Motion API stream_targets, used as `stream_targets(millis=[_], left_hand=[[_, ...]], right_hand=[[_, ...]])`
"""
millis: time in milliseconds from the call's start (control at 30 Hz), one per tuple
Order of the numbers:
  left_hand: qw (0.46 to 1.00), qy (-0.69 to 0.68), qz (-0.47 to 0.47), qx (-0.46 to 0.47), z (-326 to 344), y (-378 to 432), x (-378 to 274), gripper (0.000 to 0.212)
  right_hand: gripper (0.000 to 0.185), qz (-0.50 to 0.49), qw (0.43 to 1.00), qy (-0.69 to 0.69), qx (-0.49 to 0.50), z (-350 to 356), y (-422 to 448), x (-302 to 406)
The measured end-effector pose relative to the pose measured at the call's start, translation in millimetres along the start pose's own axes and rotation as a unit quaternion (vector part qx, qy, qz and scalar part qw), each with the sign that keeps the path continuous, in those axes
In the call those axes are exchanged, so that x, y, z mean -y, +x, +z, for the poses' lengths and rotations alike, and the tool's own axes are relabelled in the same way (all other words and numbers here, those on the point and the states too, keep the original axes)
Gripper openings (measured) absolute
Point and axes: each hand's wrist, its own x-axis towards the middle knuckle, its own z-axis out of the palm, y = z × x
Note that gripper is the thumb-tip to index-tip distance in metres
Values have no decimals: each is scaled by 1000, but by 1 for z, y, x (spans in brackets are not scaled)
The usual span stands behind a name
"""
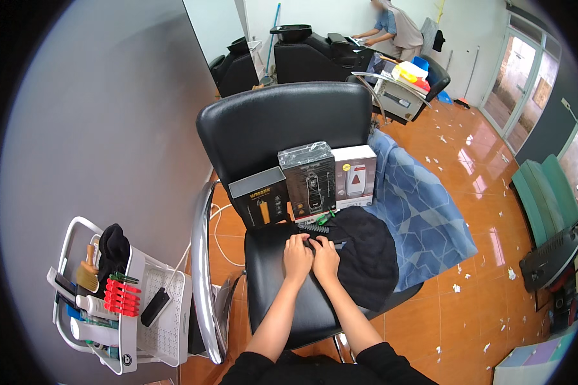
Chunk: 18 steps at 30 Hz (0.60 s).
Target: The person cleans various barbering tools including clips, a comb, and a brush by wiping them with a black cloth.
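Observation:
Over the seat of a black salon chair (289,332), my left hand (298,257) and my right hand (326,257) meet at a small dark object, mostly hidden by the fingers. Just beyond the fingertips lie a dark toothed hair clip or comb (314,228) and a green-handled tool (325,219). A black cloth (368,260) is bunched beside my right hand. Three boxes stand against the backrest: a Wmark box (261,199), a plastic-wrapped box picturing a hair clipper (310,183) and a white-topped box picturing a shaver (356,178).
A blue patterned cape (409,211) drapes over the right armrest. On the left, a white trolley (130,332) holds a neck brush, bottles and red clips, near a white cable (216,231). Another person (400,29) works behind, by a black wash chair (308,57). White scraps lie on the floor.

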Motion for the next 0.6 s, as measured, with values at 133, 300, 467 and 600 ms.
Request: stream_targets(millis=[133, 300, 467, 600], left_hand=[[1000, 20, -12, 6, 2, 1, 5, 29], [1000, -10, -2, -15, -4, 6, -2, 36], [996, 33, 84, 0, -12, 5, -6, 56], [996, 44, 72, 27, -12, 0, -15, 53]], right_hand=[[26, 10, 999, -4, -52, 10, 3, -2], [16, 28, 993, 71, -94, 3, 0, 0], [17, 45, 946, 192, -256, -8, -11, -5], [31, 77, 885, 314, -335, 2, -9, -26]])
